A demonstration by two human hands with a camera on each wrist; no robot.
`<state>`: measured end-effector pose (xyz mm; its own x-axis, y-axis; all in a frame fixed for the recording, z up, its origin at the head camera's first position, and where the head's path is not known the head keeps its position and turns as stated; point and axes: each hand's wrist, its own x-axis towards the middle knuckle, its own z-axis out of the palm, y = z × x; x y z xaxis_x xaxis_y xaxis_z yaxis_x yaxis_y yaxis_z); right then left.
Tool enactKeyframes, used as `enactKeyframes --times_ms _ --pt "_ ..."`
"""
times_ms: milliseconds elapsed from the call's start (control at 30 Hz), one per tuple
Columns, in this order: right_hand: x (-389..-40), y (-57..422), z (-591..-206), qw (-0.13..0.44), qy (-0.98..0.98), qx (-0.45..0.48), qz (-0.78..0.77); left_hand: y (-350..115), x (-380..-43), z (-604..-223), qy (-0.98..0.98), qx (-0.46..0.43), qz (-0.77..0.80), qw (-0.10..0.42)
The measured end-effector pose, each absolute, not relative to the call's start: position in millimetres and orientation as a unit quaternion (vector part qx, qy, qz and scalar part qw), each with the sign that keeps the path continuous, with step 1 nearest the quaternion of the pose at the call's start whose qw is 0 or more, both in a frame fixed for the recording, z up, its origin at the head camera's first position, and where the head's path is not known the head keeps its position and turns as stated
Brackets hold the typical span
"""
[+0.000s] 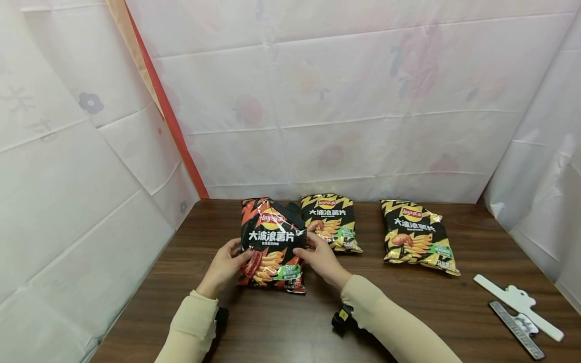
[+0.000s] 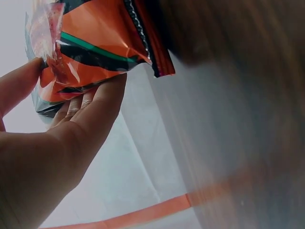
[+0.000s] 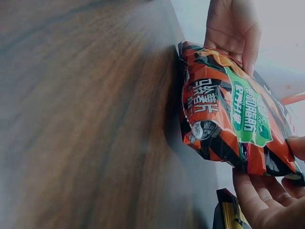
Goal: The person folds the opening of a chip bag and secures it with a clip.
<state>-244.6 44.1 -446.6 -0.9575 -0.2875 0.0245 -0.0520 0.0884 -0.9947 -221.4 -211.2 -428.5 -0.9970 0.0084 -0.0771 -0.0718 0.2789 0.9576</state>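
Both hands hold a red-and-black bag of potato chips (image 1: pixel 272 237) by its two sides, front facing me. My left hand (image 1: pixel 225 264) grips its left edge, thumb on the front and fingers behind, as the left wrist view also shows. On the opposite edge, my right hand (image 1: pixel 323 256) has its thumb in front, and its fingers (image 3: pixel 259 193) curl behind the bag. The bag stands nearly upright, its lower seam close to the table. A black piece (image 1: pixel 290 214) overlaps its upper right corner; its kind is hard to make out.
Behind the right hand lies a yellow-and-black chip bag (image 1: pixel 333 222), with a similar bag (image 1: pixel 417 237) farther right. A white clip (image 1: pixel 517 305) and a grey clip (image 1: pixel 517 330) lie at the right of the wooden table (image 1: pixel 190 322). White sheeting (image 1: pixel 317 101) encloses the back and sides.
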Motion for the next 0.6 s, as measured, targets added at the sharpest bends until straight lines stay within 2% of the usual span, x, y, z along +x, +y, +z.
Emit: enactKeyframes --times_ms 367,600 --pt "-257 30 -442 0.096 0.745 -0.11 -0.651 -221 -230 -428 0.81 -0.044 0.584 0.021" --pt "-267 24 -437 0.132 0.765 -0.095 -0.623 -225 -236 -428 0.797 -0.054 0.601 0.019"
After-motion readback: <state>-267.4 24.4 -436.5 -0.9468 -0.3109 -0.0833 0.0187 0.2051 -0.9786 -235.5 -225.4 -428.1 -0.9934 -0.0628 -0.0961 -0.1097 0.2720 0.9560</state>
